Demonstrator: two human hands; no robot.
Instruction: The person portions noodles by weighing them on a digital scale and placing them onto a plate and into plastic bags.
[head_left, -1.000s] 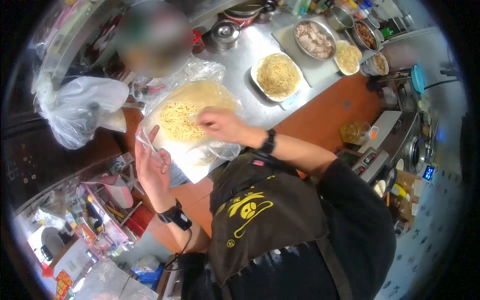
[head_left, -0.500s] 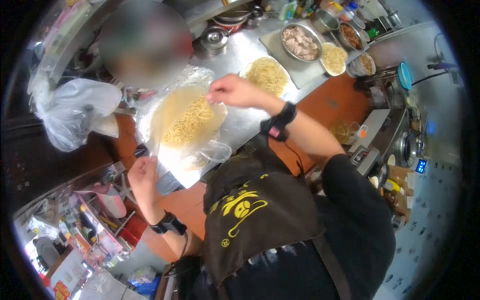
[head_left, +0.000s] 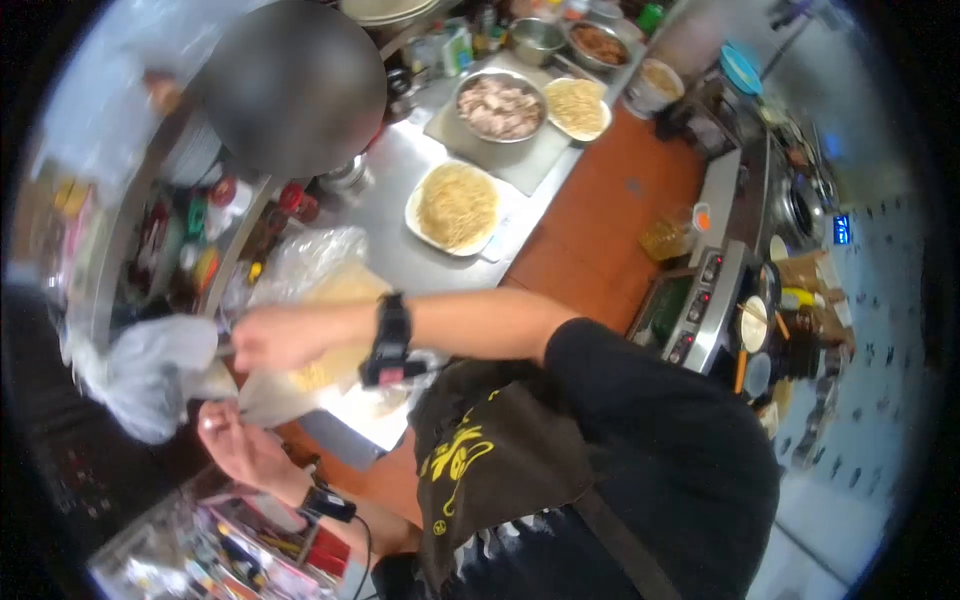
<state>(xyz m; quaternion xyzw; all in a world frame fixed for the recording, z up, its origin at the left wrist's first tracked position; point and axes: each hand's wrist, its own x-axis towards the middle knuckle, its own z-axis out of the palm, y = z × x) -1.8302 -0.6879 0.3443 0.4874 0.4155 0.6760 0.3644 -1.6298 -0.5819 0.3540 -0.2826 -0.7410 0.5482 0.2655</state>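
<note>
A translucent plastic bag (head_left: pixel 272 398) with yellow noodles (head_left: pixel 312 377) in it lies at the near left end of the metal counter. My right hand (head_left: pixel 275 338), blurred, reaches across the bag, closed on its upper left edge. Just below it my left hand (head_left: pixel 238 440) pinches the bag's lower left edge, fingers curled. My right forearm covers part of the bag. Crumpled clear plastic (head_left: pixel 310 262) lies behind it. Farther along the counter is a white tray of noodles (head_left: pixel 457 206).
On the counter (head_left: pixel 400 165) beyond are a bowl of pale meat (head_left: pixel 500 106), another plate of noodles (head_left: pixel 577 106) and a bowl of browned food (head_left: pixel 599 45). A white plastic bag (head_left: pixel 150 375) hangs at the left. A stove (head_left: pixel 700 310) stands at the right.
My right hand has swung left across the bag and come close to my left hand, carrying the bag's edge over the noodles. My left hand is lower and farther left. The view has shifted.
</note>
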